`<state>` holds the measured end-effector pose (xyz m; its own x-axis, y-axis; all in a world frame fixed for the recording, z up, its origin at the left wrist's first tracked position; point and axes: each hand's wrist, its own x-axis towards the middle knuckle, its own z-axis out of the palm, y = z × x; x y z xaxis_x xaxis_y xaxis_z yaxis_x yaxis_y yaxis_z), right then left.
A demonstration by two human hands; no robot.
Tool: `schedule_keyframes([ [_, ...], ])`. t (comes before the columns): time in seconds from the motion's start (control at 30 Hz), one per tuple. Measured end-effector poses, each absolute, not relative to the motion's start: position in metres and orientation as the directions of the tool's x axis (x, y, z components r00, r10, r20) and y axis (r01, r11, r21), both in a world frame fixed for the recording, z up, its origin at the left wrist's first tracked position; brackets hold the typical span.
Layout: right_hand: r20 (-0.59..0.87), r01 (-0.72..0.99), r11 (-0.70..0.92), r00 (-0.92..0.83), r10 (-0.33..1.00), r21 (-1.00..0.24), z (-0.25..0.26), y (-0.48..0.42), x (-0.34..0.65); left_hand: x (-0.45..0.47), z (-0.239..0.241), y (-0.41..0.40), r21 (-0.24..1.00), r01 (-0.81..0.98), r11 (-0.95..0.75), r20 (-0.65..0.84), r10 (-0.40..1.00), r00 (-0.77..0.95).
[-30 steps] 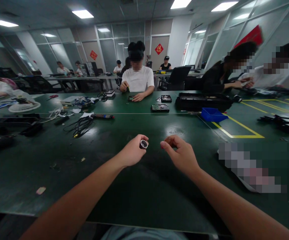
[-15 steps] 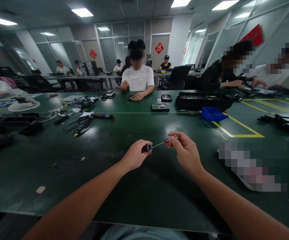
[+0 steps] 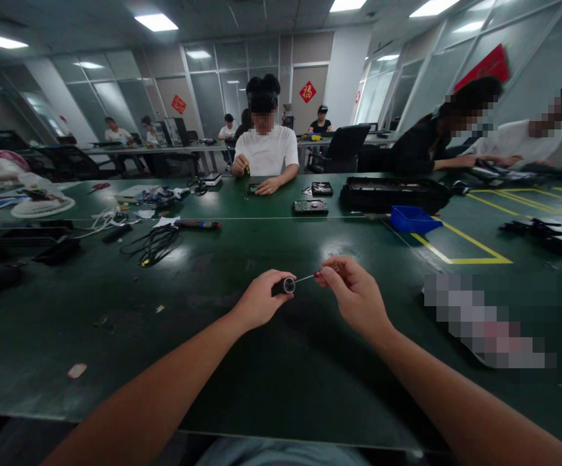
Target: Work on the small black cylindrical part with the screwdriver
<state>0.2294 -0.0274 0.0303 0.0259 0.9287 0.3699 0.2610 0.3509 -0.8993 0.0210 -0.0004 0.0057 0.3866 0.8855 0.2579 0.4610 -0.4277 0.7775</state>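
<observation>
Above the near part of the green table [image 3: 281, 382], my left hand [image 3: 260, 301] is closed round a small black cylinder [image 3: 283, 286] with a silvery ring at its end. That ringed end faces right, towards my other hand. My right hand [image 3: 353, 291] is closed on a screwdriver [image 3: 316, 274] with a reddish handle, mostly hidden by the fingers. Its thin metal shaft points left and reaches the ringed end of the cylinder. Whether the tip touches the rim or goes inside, I cannot tell.
A coiled black cable [image 3: 152, 244] and a pen-like tool [image 3: 196, 224] lie to the left. Circuit-board drives [image 3: 310, 207], a long black housing [image 3: 395, 194] and a blue bin [image 3: 414, 220] stand farther back. Opposite sits a person in a white shirt [image 3: 266, 152]. A blurred pale object [image 3: 485, 323] lies right.
My right hand has moved slightly left with the screwdriver, so less of the shaft shows between it and the cylinder. My left hand keeps its grip. The view has shifted a little.
</observation>
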Motion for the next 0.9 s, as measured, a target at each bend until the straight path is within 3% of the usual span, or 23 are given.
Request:
schedule_keyframes([
  [0.13, 0.350, 0.296, 0.329, 0.018, 0.937, -0.897, 0.032, -0.028, 0.231, 0.020, 0.007, -0.001, 0.775, 0.464, -0.429, 0.259, 0.885, 0.386],
  [0.3, 0.349, 0.465, 0.295, 0.031, 0.937, -0.835, 0.034, -0.027, 0.235, 0.018, 0.006, 0.000, 0.765, 0.473, -0.438, 0.273, 0.885, 0.378],
  [0.6, 0.472, 0.554, 0.435, -0.084, 0.878, -0.710, 0.041, -0.033, 0.231, 0.017, 0.005, 0.001, 0.718, 0.506, -0.477, 0.303, 0.870, 0.389],
  [0.77, 0.447, 0.551, 0.439, -0.130, 0.885, -0.710, 0.041, -0.034, 0.233, 0.017, 0.003, 0.001, 0.699, 0.517, -0.495, 0.311, 0.861, 0.403],
  [0.9, 0.364, 0.586, 0.344, -0.089, 0.927, -0.734, 0.041, -0.033, 0.232, 0.017, 0.003, 0.002, 0.684, 0.518, -0.513, 0.328, 0.851, 0.409],
])
